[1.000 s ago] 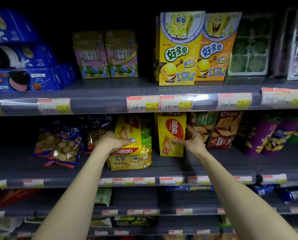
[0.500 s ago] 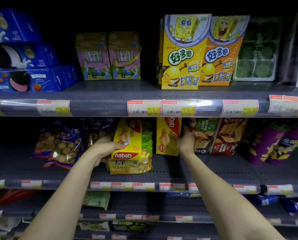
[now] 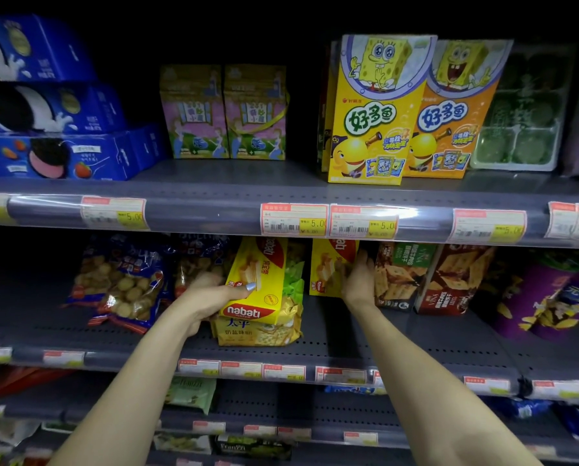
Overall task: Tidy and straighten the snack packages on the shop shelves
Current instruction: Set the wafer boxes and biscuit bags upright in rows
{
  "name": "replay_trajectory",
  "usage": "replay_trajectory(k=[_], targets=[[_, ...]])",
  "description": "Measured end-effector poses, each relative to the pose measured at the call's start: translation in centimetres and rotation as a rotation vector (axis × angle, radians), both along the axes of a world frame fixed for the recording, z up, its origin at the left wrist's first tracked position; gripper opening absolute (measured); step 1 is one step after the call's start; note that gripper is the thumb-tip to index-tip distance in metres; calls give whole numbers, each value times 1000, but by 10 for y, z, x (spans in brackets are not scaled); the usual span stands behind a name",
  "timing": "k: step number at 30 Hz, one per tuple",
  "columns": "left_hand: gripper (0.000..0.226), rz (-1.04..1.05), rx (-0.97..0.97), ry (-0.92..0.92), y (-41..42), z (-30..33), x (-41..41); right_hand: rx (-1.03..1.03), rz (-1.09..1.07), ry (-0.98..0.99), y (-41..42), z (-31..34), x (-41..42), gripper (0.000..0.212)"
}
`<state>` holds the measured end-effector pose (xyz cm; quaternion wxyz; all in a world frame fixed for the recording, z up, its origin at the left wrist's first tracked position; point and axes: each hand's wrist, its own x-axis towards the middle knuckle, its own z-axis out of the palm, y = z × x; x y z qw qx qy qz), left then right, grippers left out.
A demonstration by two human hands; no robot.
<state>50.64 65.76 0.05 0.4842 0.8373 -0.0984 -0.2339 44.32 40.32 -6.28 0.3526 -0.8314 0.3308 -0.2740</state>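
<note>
1. Two yellow wafer packs stand on the middle shelf (image 3: 416,344). The left Nabati pack (image 3: 259,280) reads "nabati" on its red end label and leans on a yellow cracker bag (image 3: 264,331); the right Nabati pack (image 3: 328,269) stands upright farther back.
2. The left hand (image 3: 211,294) grips the left Nabati pack, thumb across its front and fingers curled behind its left edge.
3. The right hand (image 3: 358,280) lies against the right side of the right Nabati pack, fingers straight up along its edge; whether the thumb curls round it I cannot tell.
4. Two dark "VINA" cracker boxes (image 3: 426,280) stand just right of that hand.
5. A clear bag of round biscuits (image 3: 123,284) lies left of the left hand.
6. On the top shelf (image 3: 231,183): three blue cookie boxes (image 3: 46,105) stacked, two pink-and-green boxes (image 3: 222,112), two SpongeBob boxes (image 3: 409,109).
7. Price tags (image 3: 328,220) on the top rail read "5.0".
</note>
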Motion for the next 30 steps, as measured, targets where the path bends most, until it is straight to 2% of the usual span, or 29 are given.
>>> replay_trajectory(k=[3,7,12,15,16,18,19,21,23,25,26,29,30], targets=[[33,28,-56,46,2,-1,2,34,-13,45,1,-2,2,41],[51,79,-158,132,5,-4,2,162,-31,48,9,-4,0,45],[39,123,-345,203,6,-5,-18,98,-93,-159,37,-3,-5,45],[32,137,-428,192,3,-7,-30,345,66,-264,55,6,-9,41],[31,130,-444,178,1,-9,-35,478,152,-283,60,12,-10,49],[35,107,-473,161,-5,-10,-44,748,305,-309,64,18,-12,79],[36,93,-485,153,-8,-11,-48,829,370,-309,64,20,-15,83],[41,60,-482,129,-15,-14,-57,880,464,-282,60,25,-25,68],[56,33,-475,104,-22,-19,-62,863,466,-242,52,29,-34,54],[71,-16,-420,39,-28,-24,-65,841,457,-251,42,29,-42,54],[72,-49,-385,-2,-32,-24,-66,848,461,-251,40,32,-47,52],[51,-155,-301,-115,-42,-23,-62,837,454,-253,29,34,-54,41],[54,-173,-271,-152,-46,-23,-59,840,448,-257,27,37,-58,40]])
